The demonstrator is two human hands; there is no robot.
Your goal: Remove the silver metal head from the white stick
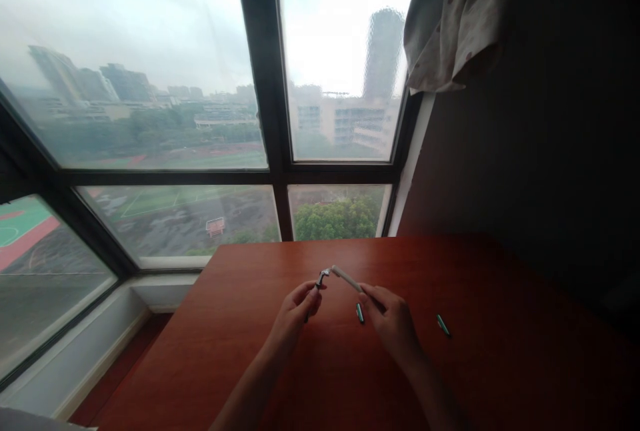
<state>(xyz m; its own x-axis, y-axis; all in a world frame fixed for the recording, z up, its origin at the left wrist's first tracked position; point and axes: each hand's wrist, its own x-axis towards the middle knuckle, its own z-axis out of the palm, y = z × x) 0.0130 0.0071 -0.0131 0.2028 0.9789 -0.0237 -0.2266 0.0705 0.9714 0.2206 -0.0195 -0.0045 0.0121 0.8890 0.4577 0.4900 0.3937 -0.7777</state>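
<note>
My left hand point(300, 302) is closed around a razor handle point(320, 279) with a dark grip and a shiny silver neck. The neck points up and to the right, and no blade head shows on it. In my right hand point(393, 317) is a slim, pale beige stick point(346, 277), tilted up to the left; its exact kind is unclear. The stick's tip is very close to the razor's neck, and I cannot tell if they touch. A razor cartridge point(360, 313) with a green edge lies just left of my right hand. A second cartridge point(443, 325) lies farther right.
A reddish-brown wooden table point(240, 331) stretches beneath both hands. Dark-framed windows point(280, 177) rise behind its far edge. A pale curtain point(445, 24) hangs at the upper right, beside a dark wall point(525, 151).
</note>
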